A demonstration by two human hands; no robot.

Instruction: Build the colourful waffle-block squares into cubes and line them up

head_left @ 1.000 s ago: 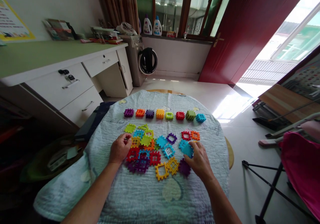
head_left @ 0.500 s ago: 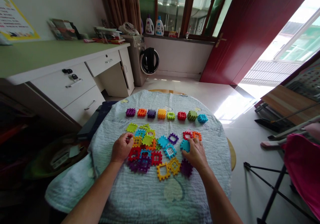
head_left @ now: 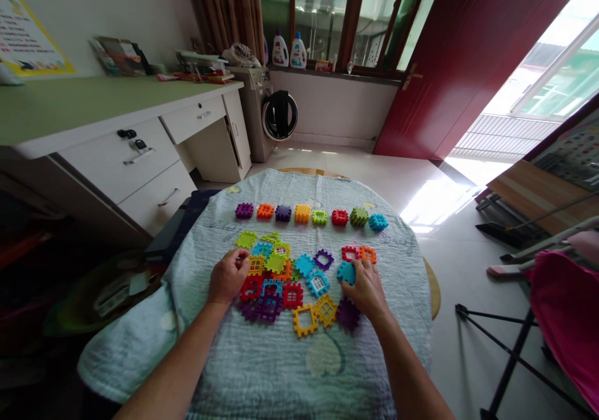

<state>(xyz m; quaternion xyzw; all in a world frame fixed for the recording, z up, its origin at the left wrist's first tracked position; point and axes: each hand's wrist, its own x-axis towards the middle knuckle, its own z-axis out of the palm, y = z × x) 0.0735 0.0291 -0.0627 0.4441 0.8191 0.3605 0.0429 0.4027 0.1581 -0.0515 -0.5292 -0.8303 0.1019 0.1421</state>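
My right hand (head_left: 369, 288) has its thumb and fingers at the edges of a blue toothed building tile (head_left: 345, 273), gripping it at the cloth. A red window-frame tile (head_left: 350, 254) and an orange one (head_left: 368, 254) lie just beyond, and a dark purple tile (head_left: 348, 314) is nearer me. My left hand (head_left: 228, 278) rests with curled fingers at the left side of a mixed pile, against a yellow window tile (head_left: 256, 265); nothing shows in it. Blue window tile (head_left: 317, 284), yellow frame (head_left: 306, 321) and purple frame (head_left: 323, 259) lie between the hands.
Several assembled tile blocks, among them a yellow one (head_left: 302, 213), stand in a row across the far part of the round cloth-covered table (head_left: 281, 370). A desk (head_left: 93, 105) and washing machine (head_left: 257, 111) are beyond at left. A folding chair (head_left: 561, 320) stands at right.
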